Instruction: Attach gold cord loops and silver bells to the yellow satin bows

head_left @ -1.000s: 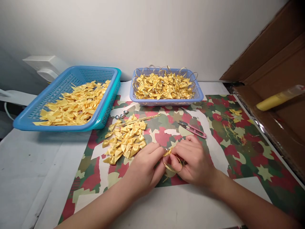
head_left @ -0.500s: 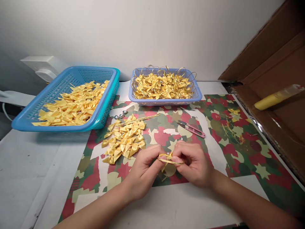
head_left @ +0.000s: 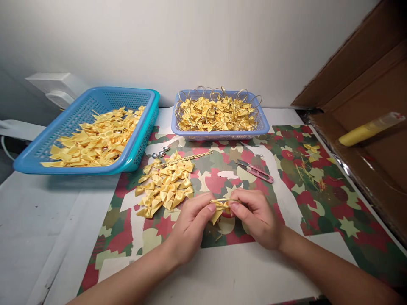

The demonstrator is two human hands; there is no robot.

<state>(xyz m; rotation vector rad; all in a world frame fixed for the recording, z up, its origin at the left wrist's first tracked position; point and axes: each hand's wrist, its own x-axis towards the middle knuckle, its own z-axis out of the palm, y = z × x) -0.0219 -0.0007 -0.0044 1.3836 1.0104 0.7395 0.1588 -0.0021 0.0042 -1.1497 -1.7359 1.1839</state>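
A yellow ribbon bow (head_left: 217, 213) with a looped gold cord is pinched from both sides above the patterned sheet. My left hand (head_left: 193, 224) is closed on its left side, thumb on top. On the other side my right hand (head_left: 259, 218) grips it between thumb and fingers. Part of the bow is hidden by the fingers. Left of my hands lies a pile of yellow bows (head_left: 168, 186), with several gold cords (head_left: 187, 158) across its top. Small silvery bells (head_left: 161, 153) sit just behind that pile. Pink-handled thread snips (head_left: 256, 171) lie beyond my right hand.
A purple basket (head_left: 219, 135) full of bows with gold loops stands at the back. Stacked blue baskets (head_left: 73, 170) hold more bows at left. Cord scraps (head_left: 310, 178) lie to the right, near a cardboard wall (head_left: 359, 84) and a yellow-filled tube (head_left: 365, 131).
The gold loop has turned from the near side of the bow to the far side, and a bow tail now hangs toward me. Both hands still hold it, turned slightly.
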